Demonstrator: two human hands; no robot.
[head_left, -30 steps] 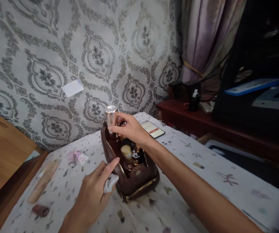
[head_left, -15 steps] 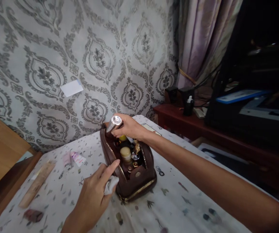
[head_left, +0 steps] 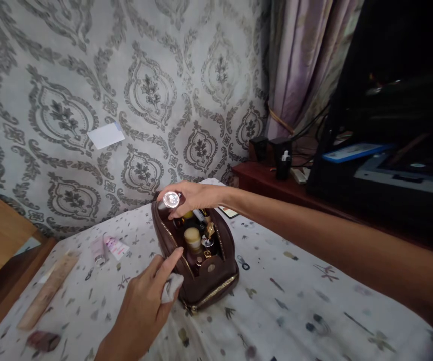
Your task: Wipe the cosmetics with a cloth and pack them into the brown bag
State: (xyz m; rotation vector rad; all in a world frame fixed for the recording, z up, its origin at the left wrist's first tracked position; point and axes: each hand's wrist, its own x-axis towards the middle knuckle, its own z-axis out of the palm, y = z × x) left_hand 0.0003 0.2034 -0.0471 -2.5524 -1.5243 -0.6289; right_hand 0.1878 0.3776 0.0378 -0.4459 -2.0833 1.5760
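Observation:
A brown zippered toiletry bag (head_left: 216, 286) lies unzipped on the patterned sheet. Inside stand a jar with a yellowish lid (head_left: 192, 236) and several small bottles, one with a faceted clear cap (head_left: 207, 242). My right hand (head_left: 191, 195) grips a container with a shiny silver end (head_left: 171, 199) at the bag's far end, its lower part down inside the opening. My left hand (head_left: 146, 293) is closed around a crumpled white cloth or tissue (head_left: 171, 288), its index finger stretched to the bag's near left edge.
Left of the bag lie two pinkish tubes (head_left: 115, 247), a long beige package (head_left: 48, 291) and a small dark reddish item (head_left: 43, 341). A phone (head_left: 228, 212) rests behind my right wrist. A red-brown desk (head_left: 256, 178) with a dark screen (head_left: 389, 100) stands at right.
My right hand has lowered the silver-ended container further into the far end of the bag. My left hand stays by the bag with the white cloth or tissue.

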